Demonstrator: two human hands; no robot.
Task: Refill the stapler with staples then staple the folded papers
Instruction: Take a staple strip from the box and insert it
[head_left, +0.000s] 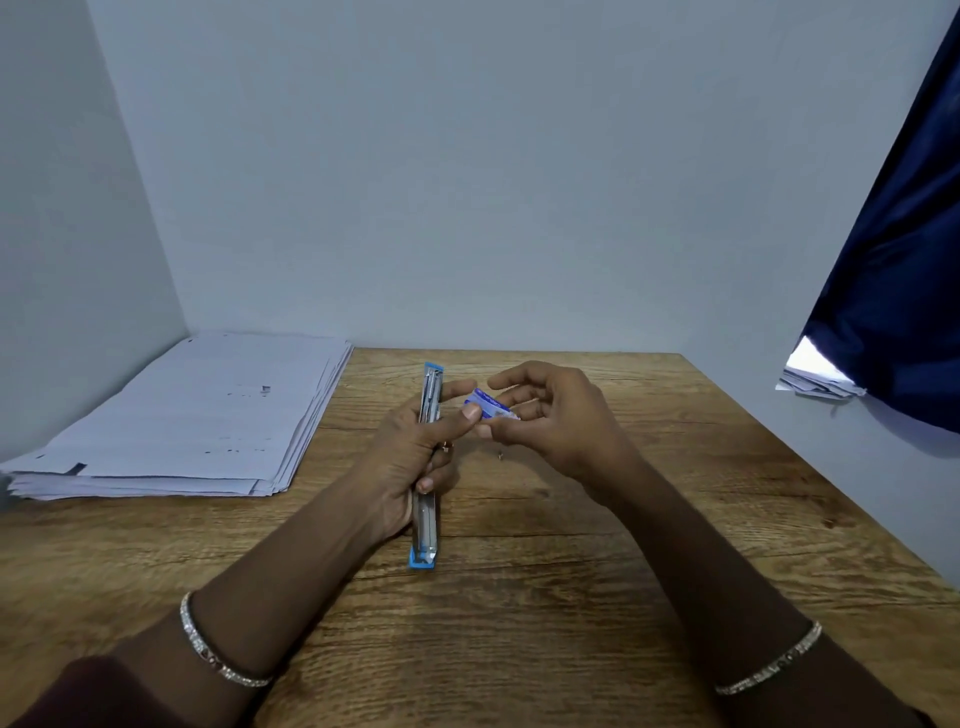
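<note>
A blue stapler (427, 525) is swung fully open into one long line, its metal staple channel facing up, above the middle of the wooden table (519, 623). My left hand (410, 457) grips it around the middle, and its thumb reaches right to touch a small blue staple box (491, 405). My right hand (550, 421) holds that box between thumb and fingers, just right of the stapler's far half. A thick stack of white papers (197, 415) lies at the table's back left corner.
A tiny metal piece (500, 456) lies on the table under my right hand. A dark blue curtain (893, 291) hangs at the right, with more papers (818, 379) beneath it. Grey walls close the back and left sides.
</note>
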